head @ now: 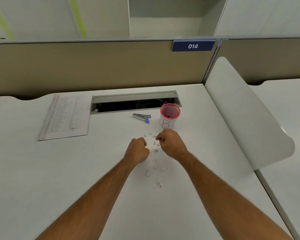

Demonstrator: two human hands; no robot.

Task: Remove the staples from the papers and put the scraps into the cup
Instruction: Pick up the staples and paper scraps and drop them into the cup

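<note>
Gathering: the step in hand looks like scrap collection, with pulled staples and paper bits lying loose on the desk (42,170) between the two forearms.
Near scraps: a loose trail of white paper bits (154,177) lies closest to the person, untouched.
Staples: small metal staples (154,142) are scattered just beyond, between the two hands and a little past them.
Left hand (139,149): fingers curled into a loose fist resting on the desk; whether it encloses any scraps I cannot tell.
Right hand (170,144): fingers bunched, thumb and fingertips pinching what seems a single staple, just short of the cup.
Cup (170,116): upright, pink rim, marked "B", just beyond the right hand; some scraps seem to lie inside.
Remover (142,117): lies idle left of the cup, apart from both hands.
Papers (66,116): a stack sits far left, well apart from the hands; its staples appear already out.
Next move: probably lift the pinch over the rim and release, then return for the rest; the pieces are tiny, so each needs a fine fingertip grip.
</note>
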